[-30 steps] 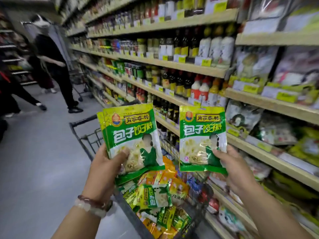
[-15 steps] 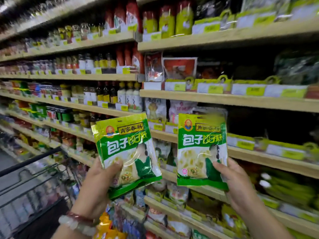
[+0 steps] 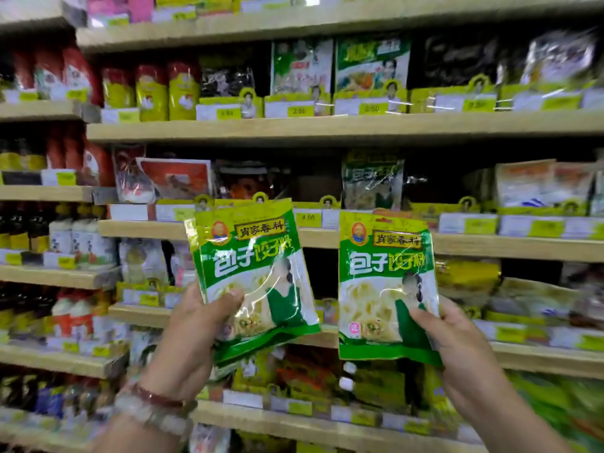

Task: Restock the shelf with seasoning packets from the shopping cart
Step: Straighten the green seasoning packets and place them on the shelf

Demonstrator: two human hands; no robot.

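My left hand (image 3: pixel 192 325) grips a small stack of green and white seasoning packets (image 3: pixel 251 273) by the lower left corner, thumb on the front. In my right hand (image 3: pixel 457 341) is another green seasoning packet (image 3: pixel 382 282), pinched at its lower right corner. Both are held upright in front of the wooden shelf (image 3: pixel 327 238). On that shelf, straight behind the right packet, stands a matching green packet (image 3: pixel 372 181) with a dark gap to its left. The shopping cart is out of view.
Wooden shelves (image 3: pixel 294 127) fill the view, with yellow price tags (image 3: pixel 299 110) along the edges. Red and yellow pouches (image 3: pixel 150 89) and sauce bottles (image 3: pixel 62 237) stand at the left. More seasoning bags (image 3: pixel 539 188) line the right side.
My view has swung right and up from the cart and aisle to face the shelves. Both hands have kept their packets and stayed raised in front of me.
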